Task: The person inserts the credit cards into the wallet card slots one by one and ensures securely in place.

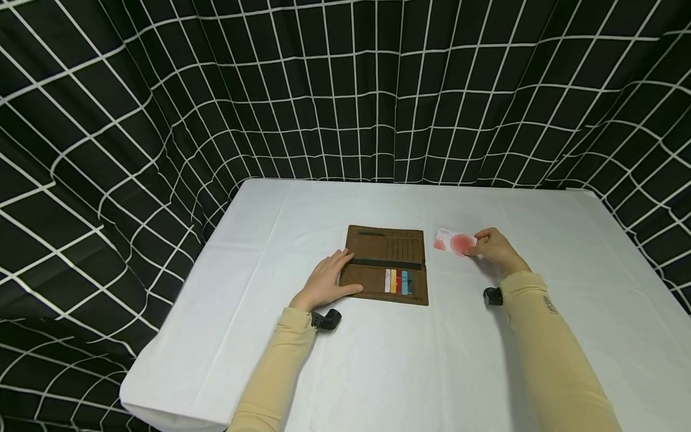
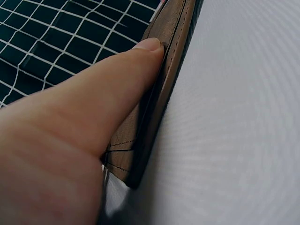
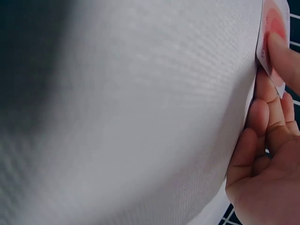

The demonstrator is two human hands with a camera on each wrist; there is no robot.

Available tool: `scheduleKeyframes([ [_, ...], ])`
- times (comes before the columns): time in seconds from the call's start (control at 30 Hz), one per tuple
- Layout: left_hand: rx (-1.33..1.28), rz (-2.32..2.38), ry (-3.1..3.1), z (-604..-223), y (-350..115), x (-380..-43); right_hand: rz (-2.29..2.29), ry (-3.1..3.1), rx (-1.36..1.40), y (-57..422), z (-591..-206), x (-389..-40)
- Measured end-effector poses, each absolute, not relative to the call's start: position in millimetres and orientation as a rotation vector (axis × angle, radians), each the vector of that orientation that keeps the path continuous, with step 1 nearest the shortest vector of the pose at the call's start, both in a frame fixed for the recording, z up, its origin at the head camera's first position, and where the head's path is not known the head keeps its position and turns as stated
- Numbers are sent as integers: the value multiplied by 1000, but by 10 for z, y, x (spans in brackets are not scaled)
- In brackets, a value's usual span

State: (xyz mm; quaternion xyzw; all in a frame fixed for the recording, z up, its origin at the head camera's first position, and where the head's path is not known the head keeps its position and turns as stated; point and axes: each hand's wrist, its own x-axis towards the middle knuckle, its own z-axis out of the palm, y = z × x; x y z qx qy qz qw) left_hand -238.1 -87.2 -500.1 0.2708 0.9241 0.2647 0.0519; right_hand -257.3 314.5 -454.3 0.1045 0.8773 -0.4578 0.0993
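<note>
A brown wallet (image 1: 382, 291) lies unfolded on the table, with several coloured cards (image 1: 399, 281) in the slots of its near half and slots showing in its far half. My left hand (image 1: 326, 282) rests on the wallet's left edge, fingers spread. In the left wrist view its thumb (image 2: 140, 61) presses on the wallet's edge (image 2: 176, 42). To the right of the wallet, my right hand (image 1: 496, 249) pinches a white and pink card (image 1: 450, 241) by its right end. In the right wrist view the thumb lies over the card (image 3: 267, 47), with the other fingers curled below.
A white cloth covers the table (image 1: 232, 336). Dark curtains (image 1: 356, 90) with a white grid surround its back and sides. Each wrist wears a small black device, one on the left (image 1: 326, 320) and one on the right (image 1: 492, 296).
</note>
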Motion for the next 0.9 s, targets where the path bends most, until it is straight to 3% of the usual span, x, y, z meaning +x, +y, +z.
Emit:
scheduleKeyframes([
  [0.9, 822, 816, 2806, -5006, -874, -2379, -1758, 2303, 201, 3174, -4490, -2407],
])
